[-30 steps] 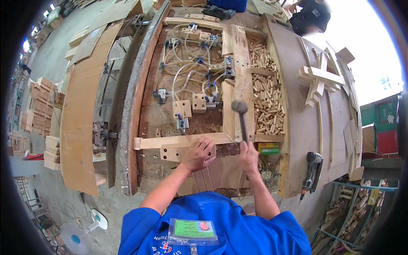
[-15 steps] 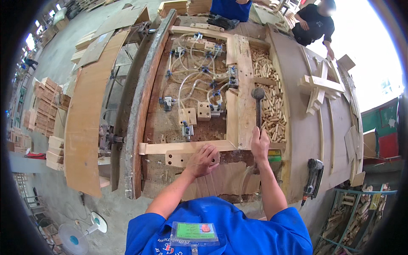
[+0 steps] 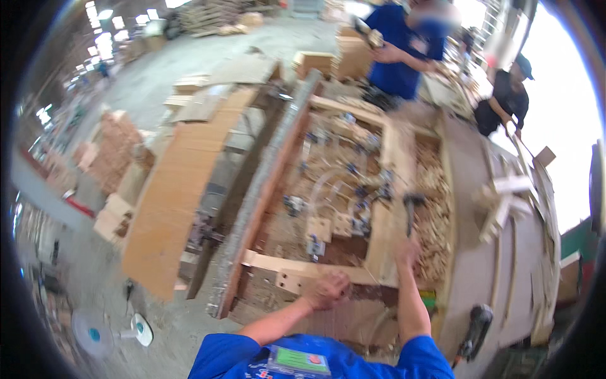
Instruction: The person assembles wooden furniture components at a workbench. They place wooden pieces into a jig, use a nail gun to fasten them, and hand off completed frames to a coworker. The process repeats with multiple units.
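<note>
Item: hammering at the near end of the wooden frame jig [image 3: 385, 158], head view, blurred by motion.

Right hand [image 3: 407, 251]: I read it as clenched round the handle of a hammer [image 3: 411, 208], dark head up and over the right rail of the jig, beside the trough of wood offcuts [image 3: 435, 208].

Left hand [image 3: 327, 292]: pressed down on the near crosspiece [image 3: 303, 266], fingers curled over a small wooden block [image 3: 293, 281] at the front edge of the bench. Whether it grips or only steadies, I cannot tell.

Also present: pneumatic clamps with pale hoses [image 3: 353, 189] inside the frame; a power tool [image 3: 476, 322] at the bench's right front corner; two co-workers at the far end, one in blue [image 3: 404, 57].

Handling note, my judgement: I would keep the left fingers clear of the strike line, hold the crosspiece flat against its stops, and bring the hammer down square in short strokes so that the joint seats without bruising the timber.
</note>
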A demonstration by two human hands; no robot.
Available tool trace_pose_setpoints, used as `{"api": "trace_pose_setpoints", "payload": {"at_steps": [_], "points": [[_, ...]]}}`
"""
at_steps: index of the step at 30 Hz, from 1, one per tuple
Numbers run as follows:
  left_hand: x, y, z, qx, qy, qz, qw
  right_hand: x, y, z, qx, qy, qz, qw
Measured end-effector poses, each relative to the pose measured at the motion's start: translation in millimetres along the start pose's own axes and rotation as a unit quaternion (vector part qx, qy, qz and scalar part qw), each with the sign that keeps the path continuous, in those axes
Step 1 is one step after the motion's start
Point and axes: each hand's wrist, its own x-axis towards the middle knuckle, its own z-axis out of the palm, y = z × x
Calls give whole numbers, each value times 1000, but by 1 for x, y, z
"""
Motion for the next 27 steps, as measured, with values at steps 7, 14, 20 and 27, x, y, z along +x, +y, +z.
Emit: {"api": "trace_pose_setpoints", "payload": {"at_steps": [7,14,20,27], "points": [[30,25,-17,-24,24,108,994,39,63,-36,-117,55,-37,991],[-7,34,-32,-6,37,40,998,-15,2,-18,-134,-26,-1,991],[3,45,-41,-22,61,73,995,12,13,-40,-181,-13,60,982],[-18,46,-40,-37,35,13,999,-40,15,-92,37,-53,-92,994]]}}
